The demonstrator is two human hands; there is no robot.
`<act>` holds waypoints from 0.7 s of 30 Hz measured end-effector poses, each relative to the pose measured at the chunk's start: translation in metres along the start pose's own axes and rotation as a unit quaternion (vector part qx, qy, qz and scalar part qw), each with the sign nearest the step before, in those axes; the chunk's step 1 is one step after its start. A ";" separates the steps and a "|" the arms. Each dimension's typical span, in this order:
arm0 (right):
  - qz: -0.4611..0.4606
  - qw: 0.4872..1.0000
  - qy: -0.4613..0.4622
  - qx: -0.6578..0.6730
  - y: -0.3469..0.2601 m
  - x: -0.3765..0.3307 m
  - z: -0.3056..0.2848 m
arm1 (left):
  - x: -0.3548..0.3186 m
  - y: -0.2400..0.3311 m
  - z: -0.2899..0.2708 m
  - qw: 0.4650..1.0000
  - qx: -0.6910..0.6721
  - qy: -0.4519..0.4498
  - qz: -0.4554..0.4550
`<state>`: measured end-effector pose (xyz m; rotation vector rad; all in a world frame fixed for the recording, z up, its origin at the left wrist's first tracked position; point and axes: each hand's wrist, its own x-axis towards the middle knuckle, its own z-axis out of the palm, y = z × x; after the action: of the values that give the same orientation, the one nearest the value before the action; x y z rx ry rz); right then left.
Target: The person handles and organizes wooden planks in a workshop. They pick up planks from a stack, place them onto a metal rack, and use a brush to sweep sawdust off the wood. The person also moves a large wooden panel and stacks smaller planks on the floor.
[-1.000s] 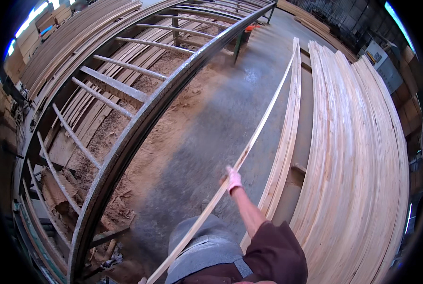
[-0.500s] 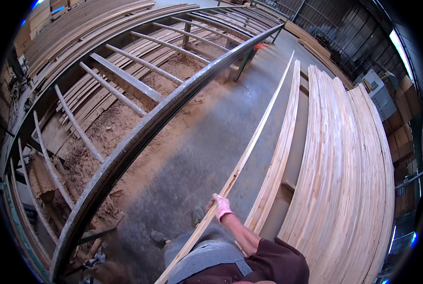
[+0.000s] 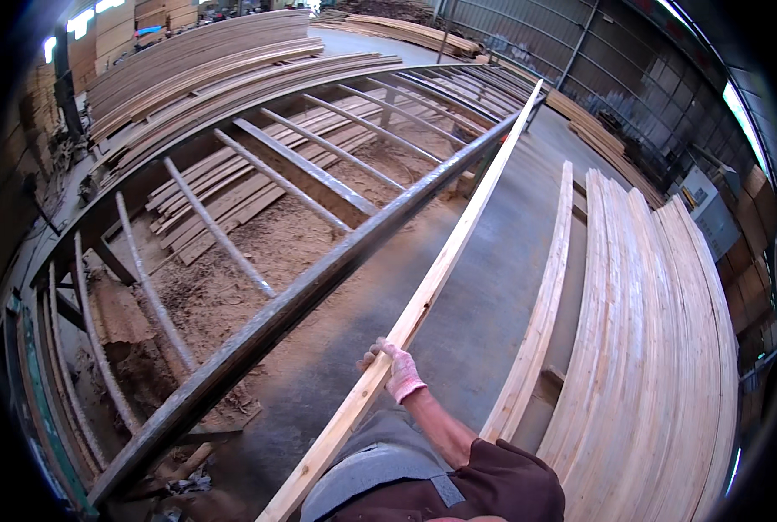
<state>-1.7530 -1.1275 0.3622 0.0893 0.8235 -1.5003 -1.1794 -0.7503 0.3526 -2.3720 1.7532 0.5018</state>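
My right hand point(image 3: 397, 372), in a pinkish-white glove, is closed around a long, pale wooden board point(image 3: 451, 254). The board slants from the lower edge of the view up to the far end of a metal roller frame point(image 3: 314, 285). It has a dark knot or crack a little beyond my fingers. Held in front of my body, it is over the grey floor, to the right of the frame's near rail. Its near end runs out of the picture at the bottom. My left hand does not show.
A wide stack of pale boards point(image 3: 641, 348) lies on the right, with a narrow row of boards point(image 3: 535, 322) beside it on cross supports. Sawdust point(image 3: 223, 300) and loose planks point(image 3: 232, 213) lie under the frame. More timber point(image 3: 206, 74) is piled beyond it.
The board has come up and to the left, nearer the frame's rail, and shows a broader face. My right hand keeps its grip. The view has shifted, showing more of the far room.
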 end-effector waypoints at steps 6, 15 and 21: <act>0.025 0.994 -0.106 0.022 0.047 0.011 0.066 | 0.048 0.049 -0.143 0.993 0.059 -0.092 -0.032; 0.104 0.972 -0.209 -0.025 0.076 0.084 0.136 | 0.129 0.046 -0.153 0.998 0.020 0.030 -0.043; 0.182 0.959 -0.160 -0.146 0.091 0.116 0.167 | 0.207 0.070 -0.189 0.995 0.057 0.078 -0.035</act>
<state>-1.6170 -1.3026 0.3837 -0.2086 0.7117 -1.0003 -1.1580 -1.0167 0.4617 -2.4405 1.7021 0.2055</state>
